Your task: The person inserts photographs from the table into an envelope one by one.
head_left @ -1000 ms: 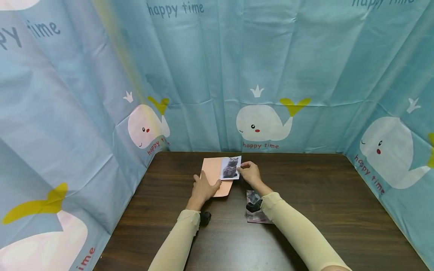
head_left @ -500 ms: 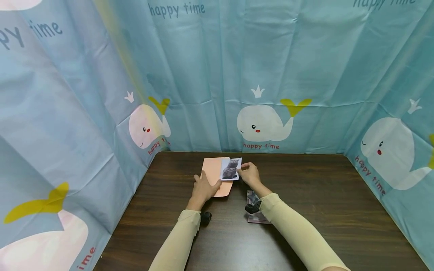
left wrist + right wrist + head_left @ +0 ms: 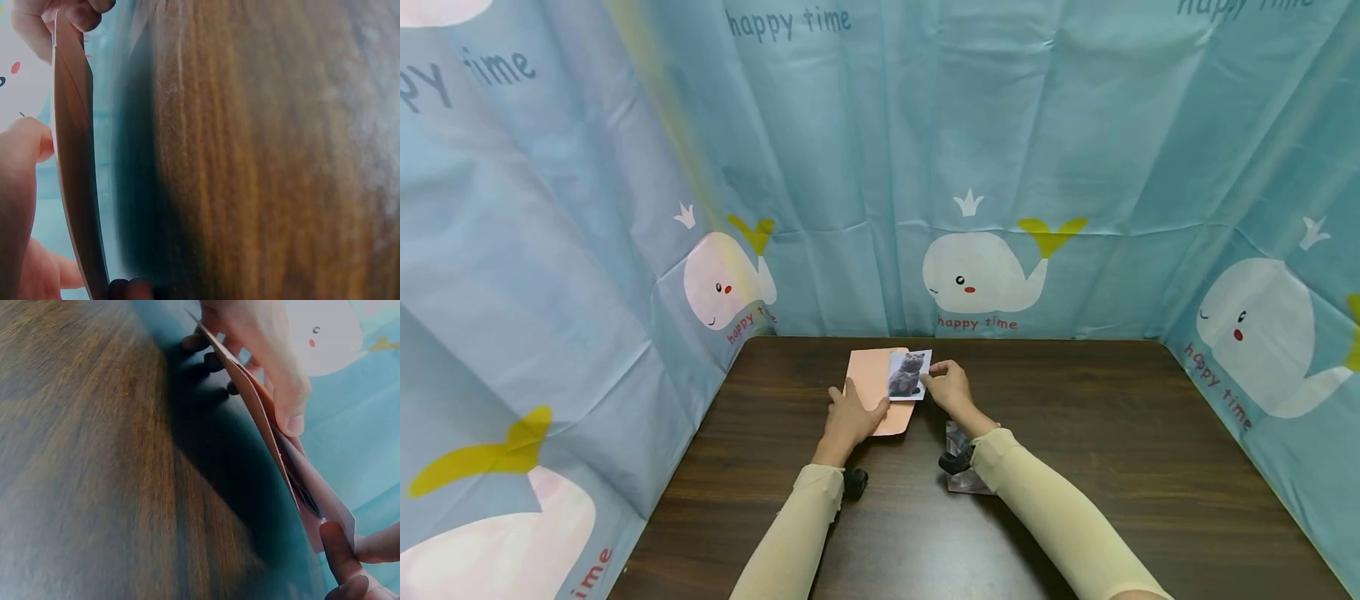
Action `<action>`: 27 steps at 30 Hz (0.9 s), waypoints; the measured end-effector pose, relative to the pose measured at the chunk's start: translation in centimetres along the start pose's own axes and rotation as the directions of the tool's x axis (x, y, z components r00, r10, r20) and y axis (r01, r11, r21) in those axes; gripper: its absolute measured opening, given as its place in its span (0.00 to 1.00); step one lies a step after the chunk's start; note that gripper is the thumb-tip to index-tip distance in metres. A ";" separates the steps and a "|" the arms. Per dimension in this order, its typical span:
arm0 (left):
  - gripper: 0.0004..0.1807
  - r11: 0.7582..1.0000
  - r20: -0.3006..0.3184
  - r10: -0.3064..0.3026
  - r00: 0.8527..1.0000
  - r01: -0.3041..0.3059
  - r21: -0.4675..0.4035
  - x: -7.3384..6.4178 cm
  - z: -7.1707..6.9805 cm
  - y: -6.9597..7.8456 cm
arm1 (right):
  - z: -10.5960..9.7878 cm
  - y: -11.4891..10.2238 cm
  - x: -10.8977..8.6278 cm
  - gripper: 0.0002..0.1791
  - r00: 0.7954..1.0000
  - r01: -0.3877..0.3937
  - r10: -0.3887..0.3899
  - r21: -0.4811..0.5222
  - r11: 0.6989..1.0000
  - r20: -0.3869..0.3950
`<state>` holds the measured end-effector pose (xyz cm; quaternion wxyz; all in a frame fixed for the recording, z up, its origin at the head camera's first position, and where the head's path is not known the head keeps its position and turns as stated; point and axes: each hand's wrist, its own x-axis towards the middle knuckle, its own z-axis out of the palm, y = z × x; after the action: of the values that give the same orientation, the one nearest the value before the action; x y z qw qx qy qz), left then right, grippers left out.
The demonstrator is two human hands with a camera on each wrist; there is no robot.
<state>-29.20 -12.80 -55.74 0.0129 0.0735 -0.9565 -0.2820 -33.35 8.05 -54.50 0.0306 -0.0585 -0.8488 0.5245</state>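
My left hand (image 3: pixel 850 417) grips a peach envelope (image 3: pixel 868 371), thumb on the upper face and fingertips beneath. The envelope is raised over the table, its shadow apart from it in the right wrist view. A white-bordered photo of a grey cat (image 3: pixel 907 375) sits partly inside the envelope's right-hand opening. At the photo's outer right edge, my right hand (image 3: pixel 951 390) pinches it between thumb and finger. Seen edge-on in the right wrist view, the photo (image 3: pixel 331 503) runs in between the envelope's two layers (image 3: pixel 253 403).
On the dark wooden table (image 3: pixel 1112 450), another picture (image 3: pixel 972 482) lies partly hidden under the right wrist and its black wrist camera (image 3: pixel 957 461). A blue curtain (image 3: pixel 850 275) with whale prints hangs along the table's back and sides.
My right hand has shifted slightly left, and the cat photo with it. My left hand and the envelope have stayed in place.
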 end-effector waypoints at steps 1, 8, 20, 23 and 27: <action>0.59 1.000 0.000 0.002 1.000 -0.002 -0.002 0.0 0.0 0.0 | 0.1 0.0 0.0 0.15 1.000 -0.004 0.004 0.009 1.000 0.000; 0.59 1.000 -0.004 0.013 1.000 -0.013 0.009 -0.1 0.1 0.0 | 1.1 -0.2 0.2 0.13 1.000 -0.021 0.021 0.038 0.999 -0.007; 0.59 1.000 -0.016 0.023 1.000 -0.023 0.013 0.0 0.0 0.1 | 1.7 -0.7 0.5 0.11 1.000 -0.003 0.005 0.099 0.995 -0.023; 0.59 1.000 -0.008 0.008 1.000 -0.008 0.008 -0.1 0.0 0.1 | 1.8 -0.9 0.2 0.11 1.000 0.003 -0.004 0.118 0.993 0.003; 0.59 1.000 0.002 -0.006 1.000 0.006 0.002 0.0 0.0 0.2 | 1.8 -1.1 -0.3 0.13 0.999 0.025 -0.032 0.140 0.990 0.043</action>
<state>-29.21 -12.67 -55.63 0.0112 0.0761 -0.9566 -0.2811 -33.35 5.88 -54.33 0.0230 -0.0322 -0.8114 0.5831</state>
